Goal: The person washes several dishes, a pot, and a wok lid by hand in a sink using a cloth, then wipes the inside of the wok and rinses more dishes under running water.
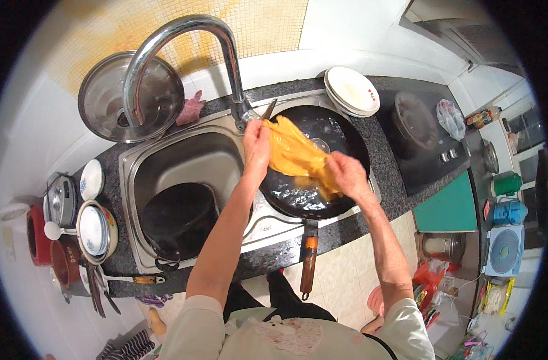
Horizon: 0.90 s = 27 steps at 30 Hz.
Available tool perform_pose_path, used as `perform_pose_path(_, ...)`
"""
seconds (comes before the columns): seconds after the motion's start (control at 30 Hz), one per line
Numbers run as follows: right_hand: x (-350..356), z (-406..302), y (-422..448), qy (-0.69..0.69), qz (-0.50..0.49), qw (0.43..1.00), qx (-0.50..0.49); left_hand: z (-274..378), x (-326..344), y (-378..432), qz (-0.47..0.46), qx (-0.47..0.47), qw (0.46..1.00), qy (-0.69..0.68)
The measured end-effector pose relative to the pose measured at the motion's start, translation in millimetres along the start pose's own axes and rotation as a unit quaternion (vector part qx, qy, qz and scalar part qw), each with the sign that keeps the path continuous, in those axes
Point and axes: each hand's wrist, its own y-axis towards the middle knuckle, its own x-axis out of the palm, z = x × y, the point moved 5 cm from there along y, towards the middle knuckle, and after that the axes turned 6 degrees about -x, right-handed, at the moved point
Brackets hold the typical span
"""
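A wet yellow cloth [296, 150] is stretched between my two hands above a dark wok [296, 198] with a wooden handle. At the cloth's upper left end, my left hand [257, 146] grips it near the base of the chrome faucet [190, 22]. My right hand [348, 175] holds the other end over the wok's right side, where the cloth's lower part looks blurred. Water glistens in the wok, which rests over the right part of the steel sink. In the left basin [188, 146] lies a black pot [179, 216].
A pan lid [94, 94] leans behind the faucet beside a pink cloth [191, 109]. Stacked white plates [353, 90] stand behind the wok, with a cooktop [413, 166] to the right. Bowls [96, 234] and a utensil with a patterned handle [148, 280] are at the left.
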Motion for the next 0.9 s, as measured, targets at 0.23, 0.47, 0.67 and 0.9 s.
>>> perform_pose_path(0.23,95.5,8.2,-16.6,-0.18,-0.128,0.975,-0.034,-65.7,19.5,-46.1,-0.232,0.072,0.744,0.622)
perform_pose_path(0.47,112.0,10.3,-26.3,-0.233,-0.121,0.963,-0.057,-86.0,25.1,-51.9,-0.292,0.042,0.718,0.631)
perform_pose_path(0.67,60.9,14.8,-2.7,0.07,-0.041,0.997,-0.017,-61.9,15.7,-39.4,-0.187,0.024,0.869,0.457)
perform_pose_path(0.9,-55.5,-59.6,29.0,0.227,0.076,0.965,-0.105,-44.6,-0.6,-17.6,-0.117,0.02,0.959,0.256)
